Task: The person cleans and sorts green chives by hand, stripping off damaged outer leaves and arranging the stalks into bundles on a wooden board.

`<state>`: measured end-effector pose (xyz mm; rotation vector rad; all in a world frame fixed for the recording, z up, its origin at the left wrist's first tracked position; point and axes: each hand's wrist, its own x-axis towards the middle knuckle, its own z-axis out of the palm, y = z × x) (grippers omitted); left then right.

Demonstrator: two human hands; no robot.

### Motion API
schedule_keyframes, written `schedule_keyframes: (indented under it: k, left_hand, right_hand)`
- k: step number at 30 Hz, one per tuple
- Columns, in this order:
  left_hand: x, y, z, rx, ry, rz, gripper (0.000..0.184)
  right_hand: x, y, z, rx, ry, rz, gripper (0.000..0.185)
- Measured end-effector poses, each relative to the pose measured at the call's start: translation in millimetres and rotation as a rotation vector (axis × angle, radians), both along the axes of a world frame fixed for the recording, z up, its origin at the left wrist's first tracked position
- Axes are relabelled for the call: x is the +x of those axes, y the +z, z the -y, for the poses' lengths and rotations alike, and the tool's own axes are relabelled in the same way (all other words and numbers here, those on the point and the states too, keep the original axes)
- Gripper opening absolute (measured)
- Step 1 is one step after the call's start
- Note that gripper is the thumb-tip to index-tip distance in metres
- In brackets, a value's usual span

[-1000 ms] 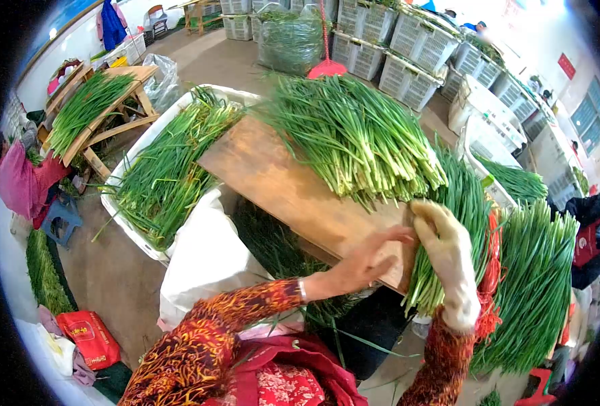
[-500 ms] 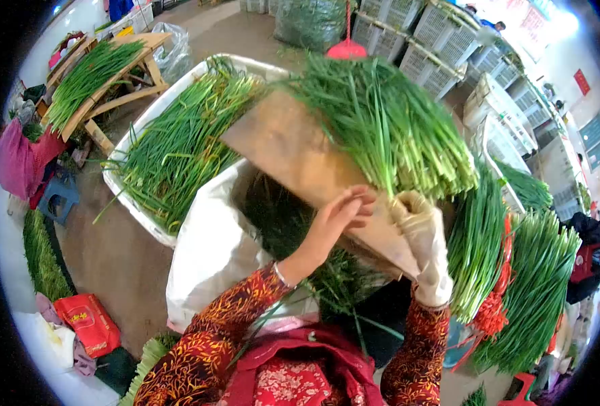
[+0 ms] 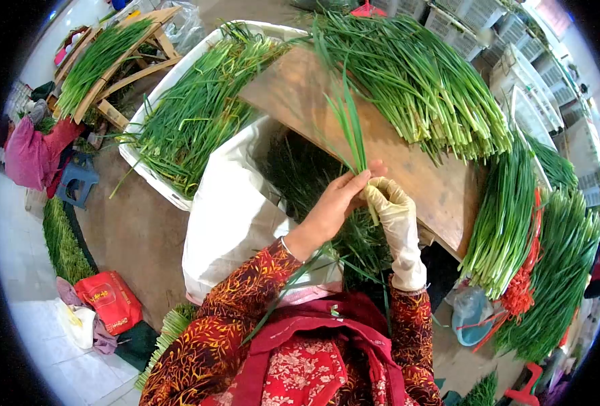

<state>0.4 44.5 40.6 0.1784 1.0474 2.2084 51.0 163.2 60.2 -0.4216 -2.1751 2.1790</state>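
Note:
A few long green garlic chives (image 3: 351, 128) stand up from between my hands, their pale stem ends pointing down. My bare left hand (image 3: 332, 206) pinches them from the left. Against it, my right hand (image 3: 393, 210), in a pale thin glove, has its fingers closed on the lower stems. Just beyond is a wooden board (image 3: 307, 95), with a large pile of chives (image 3: 415, 81) lying on it, cut ends toward the right. Beneath my hands, dark green trimmings lie in an opening beside a white sack (image 3: 229, 210).
At the left, a white crate (image 3: 148, 166) holds loose chives. Bundles of chives (image 3: 503, 223) with red ties (image 3: 520, 287) stand at the right, near a blue basin (image 3: 472, 321). A blue stool (image 3: 78, 179) and red bag (image 3: 110, 301) are on the left.
My left hand has come over to meet the right one, and both now grip a few chives. These have moved from the pile's edge toward me, and the view has shifted.

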Motion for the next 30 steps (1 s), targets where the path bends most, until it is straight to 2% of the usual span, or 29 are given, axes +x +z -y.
schedule_keyframes:
  k: [2, 4, 9, 11, 12, 14, 15, 16, 18, 20, 21, 22, 23, 25, 27, 28, 30]
  left_hand:
    - [0, 2, 4, -0.013, 0.024, 0.000, 0.040]
    - [-2, -3, 8, -0.040, 0.010, -0.034, 0.039]
    - [-5, -5, 17, -0.098, 0.018, -0.010, 0.037]
    - [-4, -1, 21, -0.113, 0.018, 0.015, 0.037]
    - [-4, 3, 23, -0.134, 0.019, -0.030, 0.037]
    - [-9, 5, 29, -0.159, 0.027, -0.077, 0.037]
    - [-16, 3, 34, -0.139, 0.109, -0.079, 0.037]
    - [-24, 2, 40, -0.118, 0.194, -0.081, 0.037]
    - [-41, 3, 60, -0.091, 0.305, -0.114, 0.035]
    - [-45, 16, 70, -0.068, 0.308, -0.153, 0.033]
    - [-44, 17, 72, -0.073, 0.312, -0.158, 0.033]
    - [-44, 19, 72, -0.090, 0.286, -0.168, 0.031]
    - [-44, 20, 70, -0.106, 0.257, -0.177, 0.030]
    - [-38, 22, 63, -0.170, 0.264, -0.199, 0.029]
    - [-30, 22, 54, -0.227, 0.292, -0.214, 0.030]
    - [-28, 22, 50, -0.221, 0.282, -0.216, 0.030]
    - [-24, 21, 42, -0.329, 0.309, -0.354, 0.033]
  right_hand:
    - [-5, -5, 2, 0.054, -0.021, 0.009, 0.017]
    - [-6, -17, 7, 0.127, -0.111, -0.101, 0.016]
    - [-1, -23, 15, 0.010, -0.173, -0.202, 0.008]
    - [4, -13, 18, 0.127, -0.117, -0.368, 0.008]
    - [7, -11, 17, 0.124, -0.111, -0.368, 0.008]
    - [15, -7, 15, 0.164, -0.028, -0.342, 0.009]
    - [25, 2, 16, 0.085, 0.015, -0.317, 0.010]
    - [35, 0, 12, 0.145, 0.091, -0.312, 0.010]
    - [57, 0, 8, 0.014, 0.286, -0.118, 0.011]
    - [72, -32, -7, 0.331, 0.623, 0.108, 0.018]
    - [72, -43, -10, 0.725, 0.811, 0.362, 0.026]
    - [70, -57, -11, 1.163, 0.898, 0.352, 0.031]
    - [69, -64, -17, 1.034, 0.681, 0.284, 0.030]
    - [47, -19, -8, 0.683, 0.332, 0.112, 0.030]
    - [23, 20, 7, 0.485, 0.202, -0.007, 0.034]
    - [15, 21, 15, 0.467, 0.146, -0.112, 0.036]
    - [-2, 41, 31, 0.583, 0.195, -0.057, 0.033]
